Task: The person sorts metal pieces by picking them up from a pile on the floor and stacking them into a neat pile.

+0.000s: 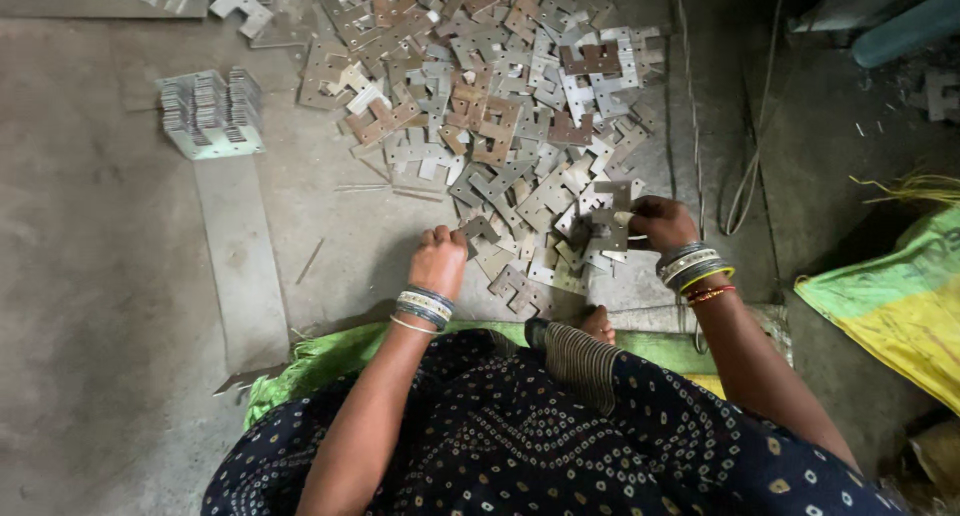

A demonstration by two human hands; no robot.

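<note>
The right hand [660, 222] has its fingers closed on a flat notched metal plate [612, 216], pinched at the near right edge of the heap. The left hand [440, 259] is curled knuckles-up, fingers drawn together and pressed down at the near left edge of the same heap; whether anything sits under them I cannot tell. Bangles [693, 267] ring the right wrist, and more circle the left.

Between the two hands and spreading away beyond the fingertips lies the pile of loose metal plates [500, 106], grey and rusty-brown, overlapping every which way on the concrete floor [90, 306]. Well off beyond the left hand stands a neat stacked bundle of plates [212, 113], with a long flat metal strip [243, 266] running back from it. Out past the right hand sits a yellow-green woven sack [900, 301]. A bare foot [596, 323] pokes out just behind the hands.
</note>
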